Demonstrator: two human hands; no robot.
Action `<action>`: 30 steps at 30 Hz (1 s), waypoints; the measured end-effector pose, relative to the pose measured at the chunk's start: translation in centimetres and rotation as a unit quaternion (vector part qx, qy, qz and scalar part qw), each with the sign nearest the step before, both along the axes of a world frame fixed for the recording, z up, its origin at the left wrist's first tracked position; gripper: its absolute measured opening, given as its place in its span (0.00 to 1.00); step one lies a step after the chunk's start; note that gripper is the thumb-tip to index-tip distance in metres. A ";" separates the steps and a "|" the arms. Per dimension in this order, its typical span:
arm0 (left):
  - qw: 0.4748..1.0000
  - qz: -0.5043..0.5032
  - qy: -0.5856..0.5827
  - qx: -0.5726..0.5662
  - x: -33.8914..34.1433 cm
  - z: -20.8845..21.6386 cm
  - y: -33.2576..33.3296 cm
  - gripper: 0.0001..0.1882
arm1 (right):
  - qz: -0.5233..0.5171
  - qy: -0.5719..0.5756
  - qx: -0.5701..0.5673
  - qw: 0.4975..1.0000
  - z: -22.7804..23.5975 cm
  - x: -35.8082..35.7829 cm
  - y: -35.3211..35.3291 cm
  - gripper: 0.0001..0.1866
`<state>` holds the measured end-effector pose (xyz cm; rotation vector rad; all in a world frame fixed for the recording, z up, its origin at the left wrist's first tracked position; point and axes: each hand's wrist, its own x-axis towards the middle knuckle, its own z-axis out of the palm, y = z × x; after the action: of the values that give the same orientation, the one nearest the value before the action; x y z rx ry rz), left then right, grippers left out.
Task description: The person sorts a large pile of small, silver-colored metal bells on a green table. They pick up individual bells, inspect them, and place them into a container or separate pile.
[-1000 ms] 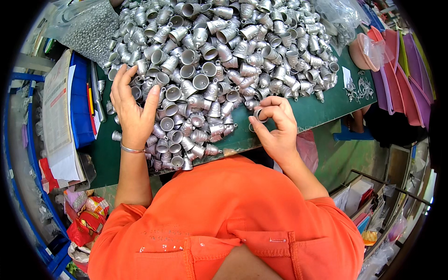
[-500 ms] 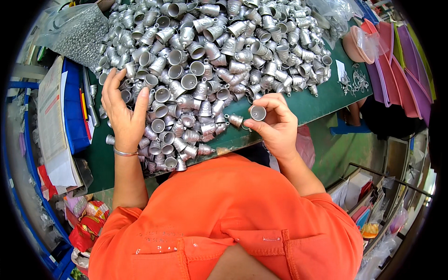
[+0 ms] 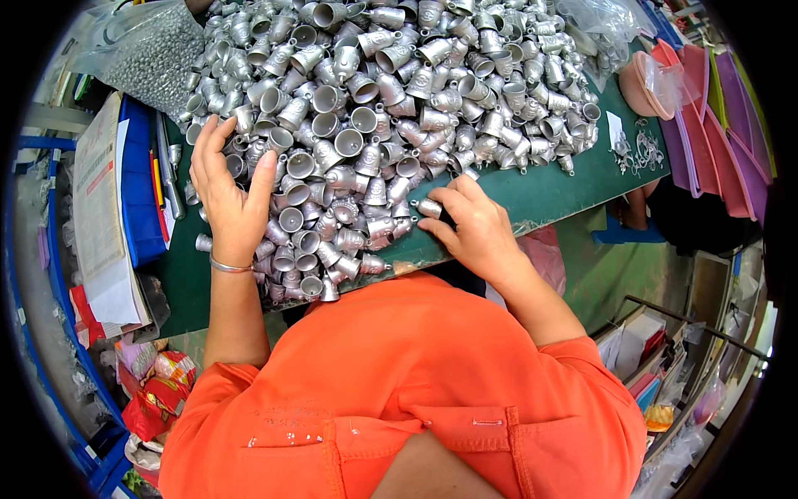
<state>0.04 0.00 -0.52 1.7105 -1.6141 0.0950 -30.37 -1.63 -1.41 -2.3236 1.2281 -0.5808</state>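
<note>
A large heap of small silver metal bells covers the table, many with their mouths showing. My left hand, a bangle at its wrist, rests against the heap's left side. Its fingers are spread, and nothing is held in it. At the heap's near right edge, my right hand is closed with thumb and forefinger about a single small bell, which lies on its side close to the table top. The palm side of this hand is hidden, so I cannot tell whether another bell is inside it.
The green table has its near edge just before my body. A clear bag of small silver balls lies far left, near a blue tray with pens. At right are wire-like silver pieces, a pink bin and coloured folders.
My right hand has turned palm down and moved slightly left onto the bell at the table edge. The bell it held up mouth-outward is out of sight. My left hand keeps its pose.
</note>
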 end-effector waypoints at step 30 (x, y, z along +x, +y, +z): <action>1.000 0.000 -0.025 0.004 -0.2 0.3 0.2 0.27 | -0.086 -0.072 0.097 0.989 1.6 -14.1 2.4 0.05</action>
<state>-0.13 0.19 -0.24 1.7274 -1.6529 0.1337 -44.45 0.78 0.18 -1.9946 1.3604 -0.6440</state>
